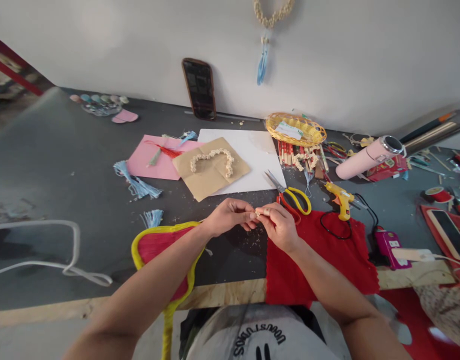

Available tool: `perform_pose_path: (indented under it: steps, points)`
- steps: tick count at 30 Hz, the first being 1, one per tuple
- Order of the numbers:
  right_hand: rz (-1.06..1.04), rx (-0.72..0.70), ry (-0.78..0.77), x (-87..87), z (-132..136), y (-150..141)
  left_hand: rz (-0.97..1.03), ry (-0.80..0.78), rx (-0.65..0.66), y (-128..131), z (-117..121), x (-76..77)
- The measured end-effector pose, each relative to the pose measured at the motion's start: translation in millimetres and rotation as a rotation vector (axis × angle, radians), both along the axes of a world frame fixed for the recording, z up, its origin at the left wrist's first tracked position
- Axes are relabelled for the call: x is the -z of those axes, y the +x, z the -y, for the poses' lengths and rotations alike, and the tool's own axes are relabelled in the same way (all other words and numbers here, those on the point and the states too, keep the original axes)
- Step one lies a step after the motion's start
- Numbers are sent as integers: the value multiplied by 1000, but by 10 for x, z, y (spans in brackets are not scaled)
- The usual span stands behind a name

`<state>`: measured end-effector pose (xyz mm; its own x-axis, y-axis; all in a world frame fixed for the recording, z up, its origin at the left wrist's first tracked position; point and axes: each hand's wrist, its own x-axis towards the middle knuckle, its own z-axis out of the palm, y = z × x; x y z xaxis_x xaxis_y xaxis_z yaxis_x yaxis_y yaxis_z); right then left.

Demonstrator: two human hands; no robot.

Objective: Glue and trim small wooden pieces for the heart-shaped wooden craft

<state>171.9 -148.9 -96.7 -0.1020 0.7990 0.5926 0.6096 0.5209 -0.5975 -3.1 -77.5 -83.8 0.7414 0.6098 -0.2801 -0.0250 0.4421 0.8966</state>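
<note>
Fingertip to fingertip, my left hand [232,217] and my right hand [279,226] pinch a small cream-coloured piece [257,213] between them, too small to make out in detail. Both hands are closed, above the dark tabletop. Beyond them a curved string of cream beads or bits [214,153] lies on a brown paper [200,186]. Scissors [295,197] with yellow and red handles rest just past my right hand. Below my left forearm lies a pink fan-like piece [155,247] with a yellow rim, partly covered by the arm.
Light blue tassels [138,181] lie at left, near pink paper [155,159]. A yellow glue gun [340,199] with a black cord sits by a red cloth [323,260]. Behind are a wicker basket [312,131], a pink flask [368,159] and a phone [200,90] against the wall.
</note>
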Motion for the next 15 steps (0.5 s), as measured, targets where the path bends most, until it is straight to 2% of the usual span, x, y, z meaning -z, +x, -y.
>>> perform_pose_path:
  steps: [8, 15]
  points:
    - [-58, -39, -23, -8, 2, 3, 16, -26, 44, -11, -8, -6]
    - [-94, -44, -46, 11, 3, -9, 28, -20, 26, 0, 4, 17]
